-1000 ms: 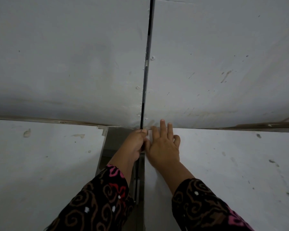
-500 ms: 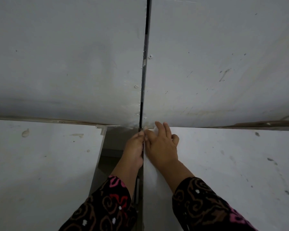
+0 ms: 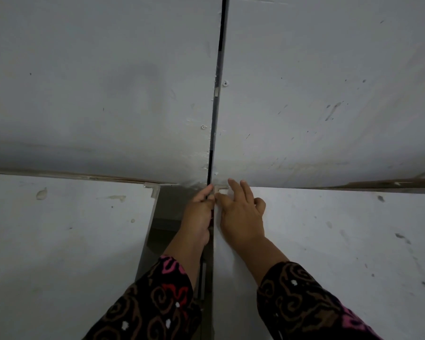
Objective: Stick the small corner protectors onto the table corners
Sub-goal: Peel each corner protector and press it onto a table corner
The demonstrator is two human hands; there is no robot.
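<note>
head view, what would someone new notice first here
Two hands in dark patterned sleeves meet mid-frame: the left hand and right hand touch a small pale corner protector on the far left corner of the right table. A second corner protector sits on the left table, at its far right corner across the gap. Above, a dark vertical seam splits the grey wall panels.

Right table top (image 3: 341,253) & left table top (image 3: 59,253): matt white, smooth, w/ grey smudges & scuffs. Corner protector (image 3: 221,189) on right table: clear, slightly glossy plastic. Second protector (image 3: 153,188) on left table looks the same. Wall panels (image 3: 96,82): matt white, stained, w/ metal screw heads (image 3: 225,83). Sleeves (image 3: 157,310): soft patterned cloth.
</note>
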